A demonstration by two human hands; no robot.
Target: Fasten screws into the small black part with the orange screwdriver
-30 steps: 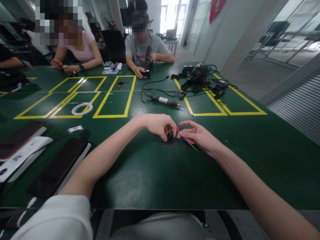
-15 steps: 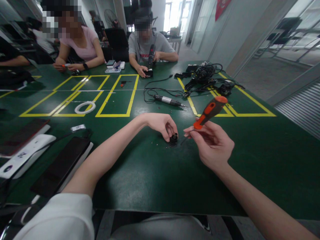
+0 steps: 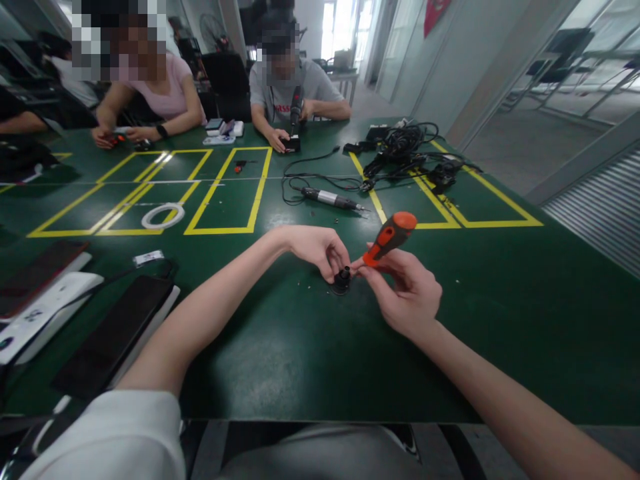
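My left hand (image 3: 324, 255) is closed on a small black round part (image 3: 342, 279) that rests on the green table (image 3: 260, 347); a short stub sticks up from it. My right hand (image 3: 407, 290) pinches a screwdriver (image 3: 390, 239) with an orange and grey handle, tilted so that the handle points up and right. Its shaft end is close to the black part, mostly hidden by my fingers, so I cannot tell whether it touches. Several tiny bits lie on the table beside the part.
Beyond my hands lies an electric screwdriver (image 3: 330, 199) with its cord. A tangle of black cables (image 3: 405, 150) is at the back right. At left are a white tape roll (image 3: 163, 215), a phone (image 3: 113, 333) and a white power strip (image 3: 45, 317). Two people work across the table.
My right hand has moved left with the screwdriver, bringing its shaft end up to the black part. My left hand keeps its hold. The whole view has shifted slightly.
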